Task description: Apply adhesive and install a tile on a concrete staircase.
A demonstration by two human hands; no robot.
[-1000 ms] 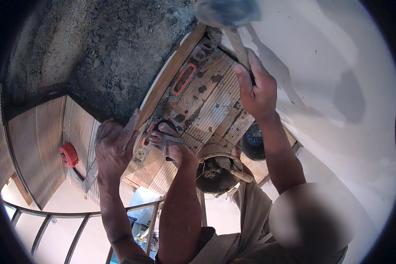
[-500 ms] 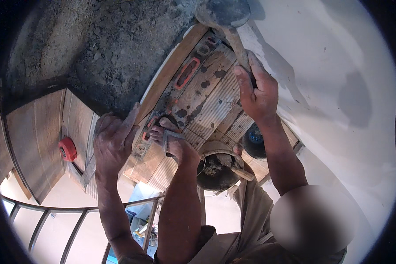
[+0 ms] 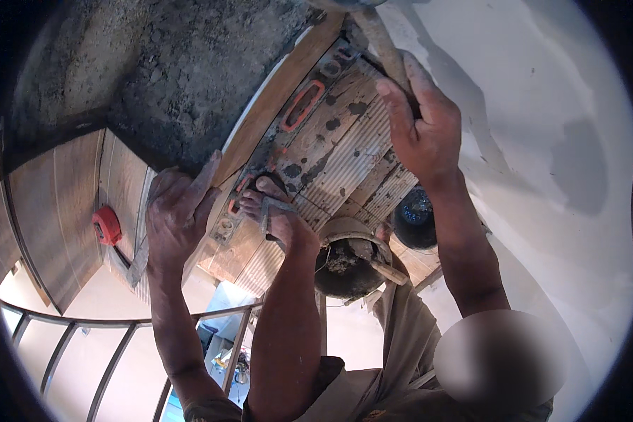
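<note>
My right hand (image 3: 429,130) grips the wooden handle of a mallet (image 3: 380,39), thumb along one side. The mallet's head is mostly cut off at the top edge of the view. On the left, my left hand (image 3: 179,214) rests at the near end of a long wood-look tile strip (image 3: 281,88), index finger stretched along it and the other fingers bent. Beyond this strip lies a rough grey mortar bed (image 3: 197,77). A dusty spirit level (image 3: 306,105) with red-rimmed openings lies along the strip's near side.
My sandalled foot (image 3: 278,211) stands by the level on wood-look tiles. Nearby are a mortar bucket (image 3: 344,285) with a wooden-handled trowel (image 3: 387,273) and a dark bucket (image 3: 415,218). A red tape measure (image 3: 107,225) sits left, a railing (image 3: 112,323) below, a white wall (image 3: 541,105) right.
My right hand and the mallet have shifted up and right, taking the mallet's head almost out of view. My left hand appears slightly lower and farther left, still at the strip.
</note>
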